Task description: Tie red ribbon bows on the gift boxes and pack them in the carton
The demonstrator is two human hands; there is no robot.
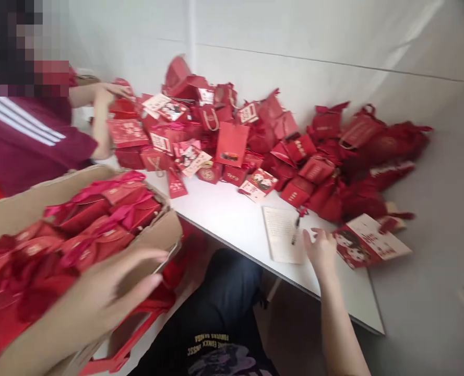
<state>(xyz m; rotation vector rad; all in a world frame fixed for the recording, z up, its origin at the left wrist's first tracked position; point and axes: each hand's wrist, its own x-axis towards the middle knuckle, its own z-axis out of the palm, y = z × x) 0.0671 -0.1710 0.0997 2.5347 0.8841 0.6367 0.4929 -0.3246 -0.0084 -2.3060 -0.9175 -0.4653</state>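
Note:
My left hand (126, 287) is just over the near rim of a cardboard box (165, 232), thumb and fingers apart, holding nothing. Inside the box lie red gift boxes (102, 235) with pink ribbons. On the white table, my right hand (320, 248) hovers between an open notebook (281, 235) and an unfolded red and cream card (372, 243). Its fingers are slightly curled but apart, with nothing visible between them. A black pen (296, 230) rests on the notebook's right side; handwriting covers part of the page.
Red gift bags and boxes (266, 136) pile up along the wall side of the white table (216, 214), with printed cards (259, 184) among them. At the left, a co-worker in a maroon sleeve (32, 130) reaches toward the pile. A red stool (138, 334) stands below the box.

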